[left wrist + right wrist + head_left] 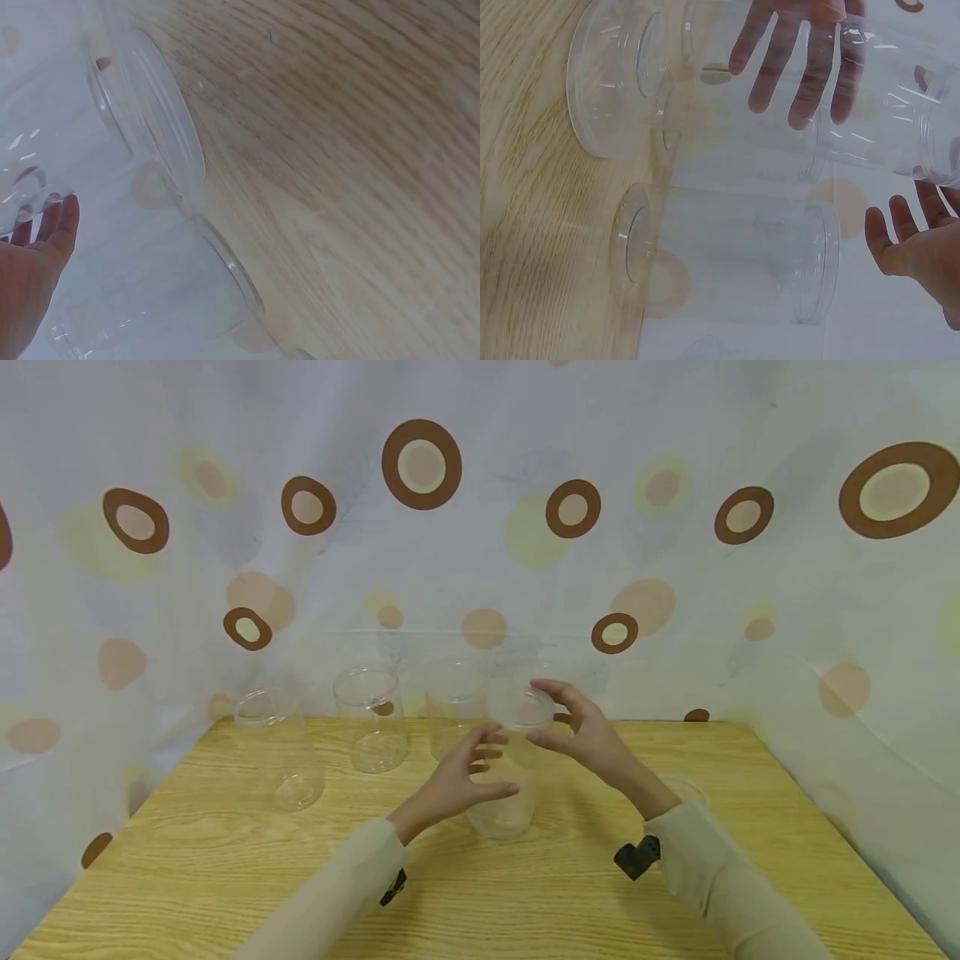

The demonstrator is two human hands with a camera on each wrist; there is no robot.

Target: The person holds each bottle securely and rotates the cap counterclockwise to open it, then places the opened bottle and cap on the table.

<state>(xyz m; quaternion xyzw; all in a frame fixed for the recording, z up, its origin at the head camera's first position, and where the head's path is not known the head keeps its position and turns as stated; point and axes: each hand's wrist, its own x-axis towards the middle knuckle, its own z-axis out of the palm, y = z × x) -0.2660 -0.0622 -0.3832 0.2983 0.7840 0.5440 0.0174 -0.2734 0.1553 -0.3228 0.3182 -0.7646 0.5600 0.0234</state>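
Note:
A tall clear plastic jar (504,810) stands on the wooden table (465,902) between my hands. My left hand (457,777) is at its left side, fingers spread and gently bent, the thumb overlapping the jar's lower half. Through the clear wall, the right wrist view shows the left hand's fingers (808,90) apart and fairly straight. Higher up, my right hand (588,735) has its fingertips at the right of the round rim (528,710). Its fingers are loosely spread in the right wrist view, with the rim (930,150) beside them.
More clear jars stand behind and to the left: a leaning-looking one (288,752), one with a wide rim (371,718), and one (453,718) just behind. A clear round piece (686,789) lies near the right wrist. A patterned cloth (480,560) hangs behind the table.

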